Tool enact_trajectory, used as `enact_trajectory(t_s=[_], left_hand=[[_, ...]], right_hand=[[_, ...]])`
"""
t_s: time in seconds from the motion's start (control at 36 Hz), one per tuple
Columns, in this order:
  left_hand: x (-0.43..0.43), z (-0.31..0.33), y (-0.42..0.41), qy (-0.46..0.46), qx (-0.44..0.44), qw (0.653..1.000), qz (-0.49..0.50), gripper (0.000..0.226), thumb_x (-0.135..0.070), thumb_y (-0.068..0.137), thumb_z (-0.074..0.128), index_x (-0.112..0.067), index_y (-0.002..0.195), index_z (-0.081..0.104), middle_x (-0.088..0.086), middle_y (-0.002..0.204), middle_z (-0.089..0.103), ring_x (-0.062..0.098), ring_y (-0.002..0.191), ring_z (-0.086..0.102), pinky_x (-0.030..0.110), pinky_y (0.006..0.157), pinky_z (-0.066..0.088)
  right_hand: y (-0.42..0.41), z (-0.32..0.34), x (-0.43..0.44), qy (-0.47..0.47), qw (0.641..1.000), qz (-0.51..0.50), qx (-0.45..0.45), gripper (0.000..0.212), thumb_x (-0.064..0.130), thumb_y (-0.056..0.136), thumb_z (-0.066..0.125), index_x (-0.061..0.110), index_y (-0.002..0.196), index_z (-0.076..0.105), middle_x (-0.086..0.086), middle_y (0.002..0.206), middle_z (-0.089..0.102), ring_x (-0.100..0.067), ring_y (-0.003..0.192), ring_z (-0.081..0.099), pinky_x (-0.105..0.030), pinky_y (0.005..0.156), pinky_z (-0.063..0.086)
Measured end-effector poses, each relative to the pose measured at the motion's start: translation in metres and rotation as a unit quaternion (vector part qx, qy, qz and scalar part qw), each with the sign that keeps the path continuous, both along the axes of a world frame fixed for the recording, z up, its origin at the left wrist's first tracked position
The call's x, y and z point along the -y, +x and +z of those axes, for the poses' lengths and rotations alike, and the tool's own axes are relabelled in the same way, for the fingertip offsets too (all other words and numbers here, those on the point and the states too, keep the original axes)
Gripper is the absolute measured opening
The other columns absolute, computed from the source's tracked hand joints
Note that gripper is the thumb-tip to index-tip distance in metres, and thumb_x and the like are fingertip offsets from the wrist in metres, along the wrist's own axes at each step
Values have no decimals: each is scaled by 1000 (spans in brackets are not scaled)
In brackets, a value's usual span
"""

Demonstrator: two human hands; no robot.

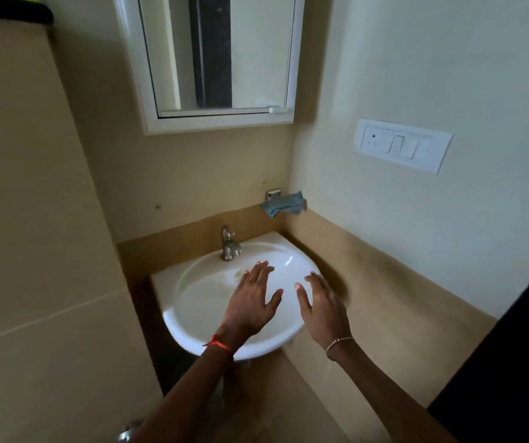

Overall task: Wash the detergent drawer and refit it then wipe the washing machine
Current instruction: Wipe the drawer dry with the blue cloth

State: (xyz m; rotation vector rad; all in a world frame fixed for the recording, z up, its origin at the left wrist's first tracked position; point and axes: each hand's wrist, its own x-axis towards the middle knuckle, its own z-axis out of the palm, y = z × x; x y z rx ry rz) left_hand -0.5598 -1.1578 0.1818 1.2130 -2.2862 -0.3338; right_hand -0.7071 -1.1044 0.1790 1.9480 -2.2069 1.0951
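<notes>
White glossy rounded basin (199,298), steel tap (229,244)

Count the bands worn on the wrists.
2: a red thread band on the left wrist, and a thin beaded metal bracelet on the right wrist. The wrists' undersides are hidden.

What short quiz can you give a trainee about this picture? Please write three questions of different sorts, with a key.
1. True or false: the left hand grips something.
2. Where is the blue cloth? A) in the left hand; B) at the wall corner, behind the basin; C) inside the basin.
3. Fill in: the right hand, its fingers straight over the basin's rim, holds ____.

Key: 1 false; 2 B; 3 nothing.
</notes>
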Motion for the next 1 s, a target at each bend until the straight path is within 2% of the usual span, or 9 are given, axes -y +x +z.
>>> enact_trajectory(t_s=[0.17,0.25,0.42,0.56,0.67,0.81,0.86,0.92,1.0], left_hand=[[81,-3,-41,19,-9,1000,21,54,-37,97,42,-11,143,31,7,154,25,20,142,22,32,116,18],[117,-5,-61,42,-23,998,46,54,-39,97,43,-13,143,30,6,154,26,22,141,25,33,114,24],[194,0,-98,76,-32,991,101,61,-42,97,40,-11,147,22,9,156,21,22,143,19,32,113,19],[243,5,-123,96,-81,985,117,58,-37,97,43,-11,146,25,11,151,31,28,137,32,35,108,29],[277,5,-134,95,-143,979,114,46,-29,96,49,-9,135,39,12,135,48,27,122,48,28,96,39],[314,-2,-145,119,-190,964,144,44,-23,97,48,-6,135,36,16,135,46,27,115,54,19,87,41],[329,-7,-148,142,-202,954,170,43,-24,97,46,-2,132,36,19,132,46,29,112,55,22,86,46],[343,-11,-151,172,-228,939,191,44,-26,98,45,0,131,34,22,131,45,32,112,53,35,91,49],[359,-18,-153,227,-302,897,231,44,-27,97,47,2,127,35,22,127,46,33,113,52,43,93,48]], right_hand=[[-41,-5,85,14,999,-9,32,39,31,96,48,5,122,57,-11,125,61,-24,115,58,-25,90,45],[-61,-6,127,40,998,-5,38,38,33,96,47,5,120,58,-10,121,62,-25,111,58,-28,86,45],[-102,0,213,83,995,26,49,36,30,98,44,2,116,57,-14,118,59,-28,108,56,-33,88,42],[-127,6,277,88,992,33,81,35,30,98,43,3,116,57,-15,115,60,-29,107,55,-34,85,42],[-139,9,325,80,985,30,152,35,26,98,45,-3,108,59,-20,108,63,-32,104,57,-31,83,42],[-148,11,380,103,970,5,222,41,27,97,46,-11,106,60,-27,102,63,-37,97,60,-33,77,42],[-150,9,399,111,961,-19,254,44,27,97,48,-15,101,59,-30,100,63,-38,95,60,-30,68,36],[-151,6,416,110,946,-45,303,42,24,95,52,-18,96,61,-31,96,64,-38,90,62,-22,55,26],[-152,0,441,113,899,-78,415,36,16,89,61,-19,100,60,-31,103,64,-31,90,63,-21,62,35]])
